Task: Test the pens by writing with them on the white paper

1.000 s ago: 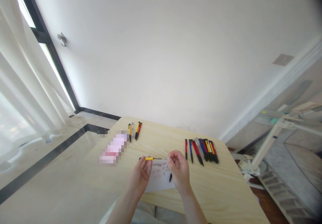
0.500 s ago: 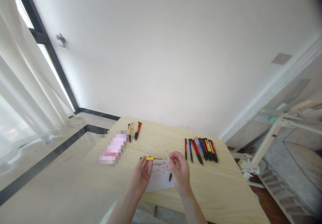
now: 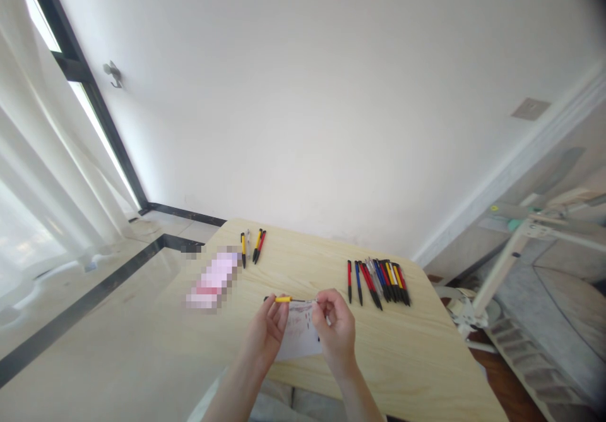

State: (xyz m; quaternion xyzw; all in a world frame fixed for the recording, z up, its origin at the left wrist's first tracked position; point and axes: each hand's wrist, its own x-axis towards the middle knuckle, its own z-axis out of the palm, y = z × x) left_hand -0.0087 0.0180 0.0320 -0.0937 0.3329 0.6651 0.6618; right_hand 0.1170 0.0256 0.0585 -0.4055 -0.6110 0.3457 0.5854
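Observation:
A yellow pen barrel [image 3: 284, 299] is pinched between the thumb and fingers of my left hand [image 3: 267, 330]. Its black end pokes out at the left. From the barrel's right end a thin dark refill [image 3: 301, 301] sticks out, roughly level. My right hand [image 3: 338, 330] has thumb and forefinger closed at the refill's far tip, on a small part too fine to make out, perhaps a spring. Below both hands lies a white sheet of paper [image 3: 296, 341] with coloured scribbles. A small black piece [image 3: 319, 339] shows beside my right hand, mostly covered by it.
On the wooden table [image 3: 407, 352], a row of red, blue, yellow and white pens [image 3: 379, 281] lies at the right. Several more pens [image 3: 259, 246] lie at the far left, near a blurred pink item [image 3: 213, 281]. A white wall [image 3: 303, 106] stands behind the table.
My right hand has shifted slightly left and down, toward the barrel, so less refill shows. It now covers more of the black piece on the paper. My left hand stays nearly still.

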